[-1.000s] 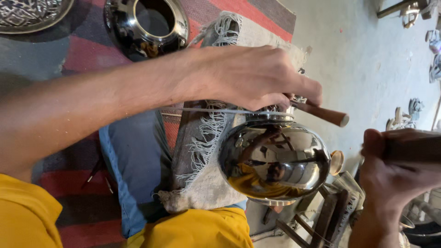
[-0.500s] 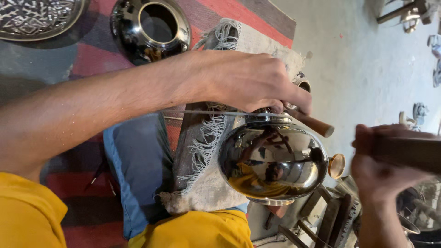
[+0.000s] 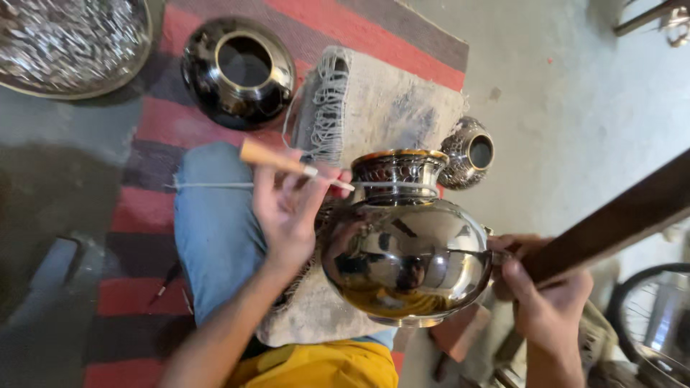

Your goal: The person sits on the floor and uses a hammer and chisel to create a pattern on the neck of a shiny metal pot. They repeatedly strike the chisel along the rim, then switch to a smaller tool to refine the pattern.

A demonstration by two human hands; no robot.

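Hands first: left hand (image 3: 287, 212) at centre frame, fingers pinched around a thin tool with a pale wooden handle (image 3: 269, 156), metal tip laid against the neck of a polished metal pot (image 3: 406, 251). Right hand (image 3: 546, 294) at lower right, clenched around a long dark wooden bar (image 3: 618, 219) running up toward the right edge, knuckles just beside the pot's belly. Pot at centre, tilted, engraved collar and brass-coloured rim turned toward the top of the frame, mirror-bright belly reflecting hands and room. Thin white cord (image 3: 215, 185) stretched level from the left across to the pot's neck. Beneath the pot, a grey fringed cloth (image 3: 388, 108) spread over a knee in blue jeans (image 3: 212, 230); yellow garment (image 3: 323, 366) at bottom centre. Further out, a red and dark striped rug (image 3: 136, 294) covering the left half of the frame. Second dark shiny pot (image 3: 237, 72) standing mouth-up at upper left centre on the rug, well apart from the hands. Small engraved pot (image 3: 468, 152) on its side just right of the cloth. Patterned metal tray (image 3: 68, 43) in the upper left corner. Bare grey floor (image 3: 575, 108) at upper right; part of a wheel (image 3: 650, 316) at lower right.
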